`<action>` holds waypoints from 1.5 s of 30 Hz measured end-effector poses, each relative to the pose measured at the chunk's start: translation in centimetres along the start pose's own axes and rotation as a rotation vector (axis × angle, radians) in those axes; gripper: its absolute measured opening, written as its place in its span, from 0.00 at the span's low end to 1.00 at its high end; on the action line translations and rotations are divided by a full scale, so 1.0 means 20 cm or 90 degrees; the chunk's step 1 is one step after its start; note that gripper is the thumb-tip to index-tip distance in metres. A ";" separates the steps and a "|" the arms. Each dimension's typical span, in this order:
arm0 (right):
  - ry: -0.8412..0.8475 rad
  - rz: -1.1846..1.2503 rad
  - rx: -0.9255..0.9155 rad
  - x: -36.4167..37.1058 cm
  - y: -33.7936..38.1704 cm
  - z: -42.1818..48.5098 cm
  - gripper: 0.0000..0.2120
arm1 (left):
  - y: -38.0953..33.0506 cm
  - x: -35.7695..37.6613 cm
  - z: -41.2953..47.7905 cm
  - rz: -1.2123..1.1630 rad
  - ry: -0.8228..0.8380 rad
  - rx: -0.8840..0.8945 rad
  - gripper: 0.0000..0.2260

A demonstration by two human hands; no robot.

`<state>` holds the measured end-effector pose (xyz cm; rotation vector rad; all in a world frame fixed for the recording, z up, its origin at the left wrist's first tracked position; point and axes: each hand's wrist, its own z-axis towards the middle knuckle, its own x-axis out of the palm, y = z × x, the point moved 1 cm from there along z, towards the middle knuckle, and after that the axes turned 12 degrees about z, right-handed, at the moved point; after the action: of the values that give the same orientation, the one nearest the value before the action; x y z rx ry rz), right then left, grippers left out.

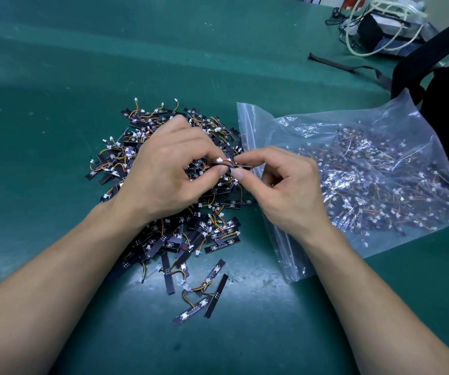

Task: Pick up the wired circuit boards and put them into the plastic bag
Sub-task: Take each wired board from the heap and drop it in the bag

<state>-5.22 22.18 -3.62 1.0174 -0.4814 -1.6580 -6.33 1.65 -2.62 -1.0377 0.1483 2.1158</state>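
A heap of small black wired circuit boards point(174, 239) with orange and yellow leads and white plugs lies on the green mat. Above the heap, my left hand point(163, 174) and my right hand point(285, 190) meet, both pinching one small bunch of wired boards point(228, 165) between thumb and fingers. The clear zip plastic bag point(353, 169) lies flat just to the right, its zip mouth facing the heap, and holds several boards. My right wrist rests over the bag's mouth edge. A few stray boards point(207, 299) lie nearer to me.
The green mat point(55, 104) covers the whole table. A black bag with straps point(439, 85) sits at the right edge behind the plastic bag. White cables and a dark box point(380, 25) stand at the far right corner.
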 end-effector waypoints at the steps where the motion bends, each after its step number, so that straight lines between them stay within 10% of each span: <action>1: -0.002 0.000 0.004 0.00 0.00 0.00 0.05 | 0.00 0.00 0.00 -0.001 -0.003 -0.001 0.04; 45: 0.020 -0.003 0.027 0.00 0.02 0.00 0.03 | 0.01 0.00 -0.01 -0.005 0.017 -0.030 0.05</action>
<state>-5.02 22.09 -3.19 1.0755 -0.4954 -1.6390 -6.33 1.46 -2.71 -1.0921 0.1076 2.1078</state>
